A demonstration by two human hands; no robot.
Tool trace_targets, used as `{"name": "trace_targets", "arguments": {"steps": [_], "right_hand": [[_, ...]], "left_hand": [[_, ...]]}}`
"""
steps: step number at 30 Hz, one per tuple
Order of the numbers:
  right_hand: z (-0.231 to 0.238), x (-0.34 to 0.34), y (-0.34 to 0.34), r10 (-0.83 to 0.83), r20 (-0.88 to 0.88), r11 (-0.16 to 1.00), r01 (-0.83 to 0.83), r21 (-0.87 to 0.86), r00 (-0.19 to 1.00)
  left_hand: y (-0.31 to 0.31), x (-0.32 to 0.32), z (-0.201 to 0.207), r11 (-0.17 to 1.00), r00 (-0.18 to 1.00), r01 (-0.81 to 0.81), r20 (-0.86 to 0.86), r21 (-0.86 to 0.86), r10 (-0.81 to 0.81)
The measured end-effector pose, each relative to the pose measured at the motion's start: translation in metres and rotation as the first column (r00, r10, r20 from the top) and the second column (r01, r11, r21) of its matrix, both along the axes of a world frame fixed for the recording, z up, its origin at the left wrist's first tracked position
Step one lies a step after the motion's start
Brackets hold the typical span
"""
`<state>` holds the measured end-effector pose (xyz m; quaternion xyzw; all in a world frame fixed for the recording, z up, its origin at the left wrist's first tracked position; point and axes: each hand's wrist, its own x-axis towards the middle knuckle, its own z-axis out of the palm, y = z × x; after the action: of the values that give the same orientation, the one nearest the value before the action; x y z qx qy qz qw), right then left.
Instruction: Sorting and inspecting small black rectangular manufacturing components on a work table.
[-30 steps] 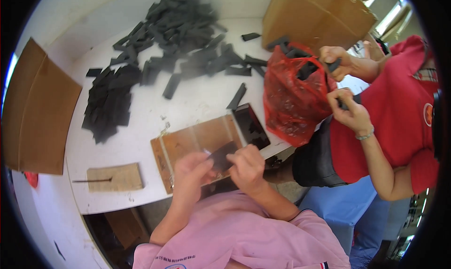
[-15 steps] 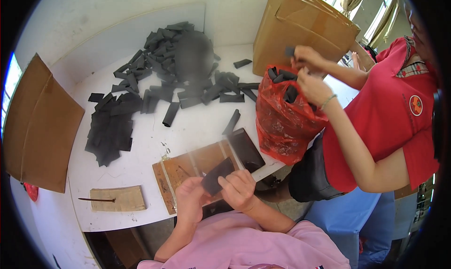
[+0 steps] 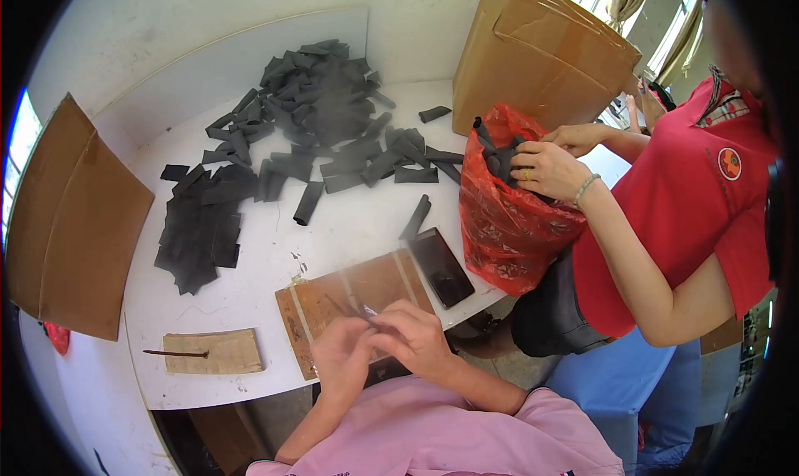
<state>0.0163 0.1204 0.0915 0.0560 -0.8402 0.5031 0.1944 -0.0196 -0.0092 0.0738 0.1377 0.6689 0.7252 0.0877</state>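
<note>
Over the front edge of the table, my left hand [image 3: 343, 359] and my right hand [image 3: 414, 340] meet, both closed with fingertips pinched together. Between them is a small dark grey cloth-like piece [image 3: 369, 318], now turned nearly edge-on and mostly hidden by the fingers. A brown wooden board [image 3: 379, 278] with pale strips across it lies just beyond and under my hands. On the far side of the table rises a heap of similar dark pieces [image 3: 320, 101], many rolled or folded. Flatter ones form a stack [image 3: 200, 235] at the left.
Right of the board lies a shiny black flat slab [image 3: 441, 266]. A cardboard pad [image 3: 237, 353] with a thin brown rod sits front left. At right, a co-worker's hands [image 3: 553, 164] reach into a red plastic bag [image 3: 508, 235] of dark pieces. Behind stands a large carton [image 3: 541, 52].
The dark piece in my hands has turned from showing its flat face to nearly edge-on, and my hands have come closer together. The co-worker's hands have lowered into the red bag.
</note>
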Motion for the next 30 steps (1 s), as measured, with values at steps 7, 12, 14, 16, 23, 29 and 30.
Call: {"name": "trace_targets", "arguments": {"steps": [7, 12, 14, 16, 23, 29, 30], "right_hand": [[-0.010, -0.012, -0.011, -0.139, -0.109, 0.960, 0.161, 0.228, 0.984], [-0.027, -0.015, -0.015, -0.237, -0.029, 0.966, 0.239, 0.097, 0.971], [-0.027, -0.013, -0.012, -0.106, 0.155, 0.965, 0.140, -0.223, 0.982], [-0.029, -0.013, -0.008, 0.059, 0.287, 0.852, 0.101, -0.513, 0.956], [-0.027, -0.020, -0.012, 0.547, 0.256, 0.213, 0.164, -0.963, 0.797], [-0.014, -0.020, -0.016, 0.421, 0.377, 0.595, 0.062, -0.801, 0.825], [-0.014, -0.021, -0.015, 0.350, 0.354, 0.625, 0.065, -0.778, 0.868]], "left_hand": [[0.004, 0.000, -0.016, 0.919, 0.942, -0.296, -0.241, -0.258, 0.236], [-0.007, -0.012, -0.006, 0.942, 0.863, -0.132, 0.504, 0.308, -0.044], [-0.016, -0.015, 0.000, 0.882, 0.804, -0.126, 0.568, 0.455, -0.178], [-0.020, -0.015, 0.012, 0.812, 0.774, 0.019, 0.505, 0.583, -0.381], [0.001, -0.014, -0.002, 0.955, 0.955, -0.293, 0.049, 0.041, 0.291], [-0.012, -0.009, 0.001, 0.932, 0.877, -0.354, -0.374, -0.080, 0.301], [-0.014, -0.008, 0.006, 0.976, 0.971, -0.219, -0.094, -0.002, 0.218]]}}
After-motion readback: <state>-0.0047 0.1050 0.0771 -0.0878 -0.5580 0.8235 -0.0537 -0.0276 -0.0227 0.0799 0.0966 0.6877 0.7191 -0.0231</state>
